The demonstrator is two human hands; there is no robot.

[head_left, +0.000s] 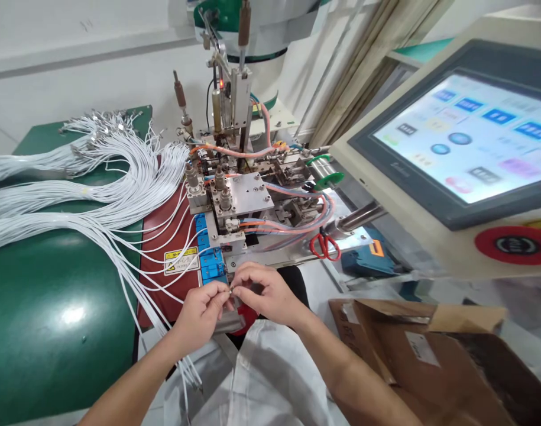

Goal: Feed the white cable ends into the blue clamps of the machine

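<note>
My left hand (203,313) and my right hand (265,293) meet in front of the machine's near edge, fingertips pinched together. A tiny pale piece (230,290) shows between them, too small to name. Just beyond my fingers runs a row of blue fixture blocks (212,263) along the machine (248,195). White cables (161,234) reach over the red plate (157,290) to these blocks. Other loose cables hang down past my left wrist, their lower ends (190,376) beside my lap.
Thick bundles of white cable (52,198) lie on the green table (44,313) at left. Red-handled scissors (325,245) and a wire spool (326,171) are on the machine's right side. A touchscreen (469,139) with a red button (514,245) overhangs an open cardboard box (430,361).
</note>
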